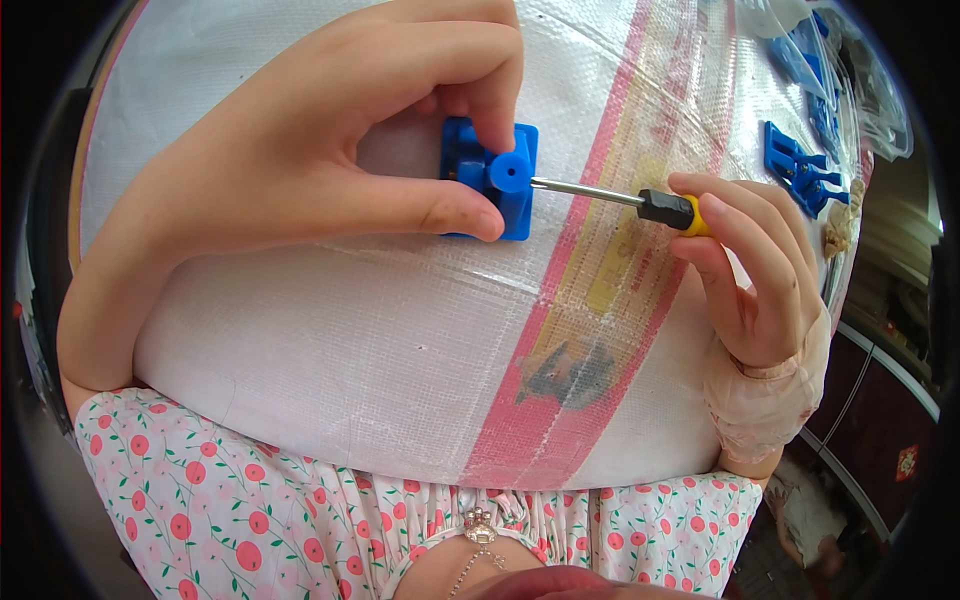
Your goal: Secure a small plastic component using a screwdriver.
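Observation:
A blue plastic part (520,205) with a square base and a round boss with a small hole rests on the white woven sheet. My left hand (340,130) reaches over from the left and grips it, thumb on the near side and index finger on the far side. On the right, my right hand (755,255) pinches the yellow and black handle of a screwdriver (600,193) between thumb and fingertips. Its metal shaft points left, and the tip meets the blue part beside the boss. Whether the tip sits in a screw is too small to tell.
More blue plastic parts (803,172) lie at the far right, near clear plastic bags (868,90). The woven sheet (330,360) covers the round table and carries a pink and yellow printed band (520,440). A dark red cabinet (880,430) stands beyond the right edge.

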`<state>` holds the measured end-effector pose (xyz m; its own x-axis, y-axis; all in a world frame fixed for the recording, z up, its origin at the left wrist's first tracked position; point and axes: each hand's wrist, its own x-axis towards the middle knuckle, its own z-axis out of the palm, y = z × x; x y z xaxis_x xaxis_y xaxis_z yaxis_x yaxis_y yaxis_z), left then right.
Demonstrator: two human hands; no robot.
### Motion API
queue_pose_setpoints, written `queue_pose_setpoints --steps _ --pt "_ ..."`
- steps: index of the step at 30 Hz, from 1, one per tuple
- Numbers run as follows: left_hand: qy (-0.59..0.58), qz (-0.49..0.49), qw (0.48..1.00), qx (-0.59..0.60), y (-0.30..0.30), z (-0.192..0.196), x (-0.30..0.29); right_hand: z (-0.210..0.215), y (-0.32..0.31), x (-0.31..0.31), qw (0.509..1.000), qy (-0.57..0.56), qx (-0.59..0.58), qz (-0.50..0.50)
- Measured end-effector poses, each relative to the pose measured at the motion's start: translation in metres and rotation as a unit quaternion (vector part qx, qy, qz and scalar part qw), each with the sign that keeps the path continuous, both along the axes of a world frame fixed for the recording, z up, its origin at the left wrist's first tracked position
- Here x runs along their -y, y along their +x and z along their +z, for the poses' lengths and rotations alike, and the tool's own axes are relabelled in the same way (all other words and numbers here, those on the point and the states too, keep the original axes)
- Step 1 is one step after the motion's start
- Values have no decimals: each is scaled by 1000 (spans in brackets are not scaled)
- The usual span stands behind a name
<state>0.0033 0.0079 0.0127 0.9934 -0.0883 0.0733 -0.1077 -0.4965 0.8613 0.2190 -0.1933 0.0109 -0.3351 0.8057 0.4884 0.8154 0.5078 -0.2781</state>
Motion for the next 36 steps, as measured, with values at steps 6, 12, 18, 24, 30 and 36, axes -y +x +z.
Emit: queue_pose_setpoints --steps 6,12,18,24,30,36 --pt "11 9 1000 -15 -1 2 1 9 -1 4 998 -54 28 -14" --pt "3 14 999 -29 1 4 3 10 -1 5 998 -61 25 -18" --pt "10 22 1000 -18 1 1 4 4 3 5 998 -69 -4 -4" --pt "32 -5 999 -24 0 -5 -3 10 1 6 997 -79 -9 -3" --pt "21 23 1000 -5 1 -1 6 4 4 2 999 -36 39 7" --pt "22 14 1000 -12 0 -9 0 1 5 6 997 9 31 -77"
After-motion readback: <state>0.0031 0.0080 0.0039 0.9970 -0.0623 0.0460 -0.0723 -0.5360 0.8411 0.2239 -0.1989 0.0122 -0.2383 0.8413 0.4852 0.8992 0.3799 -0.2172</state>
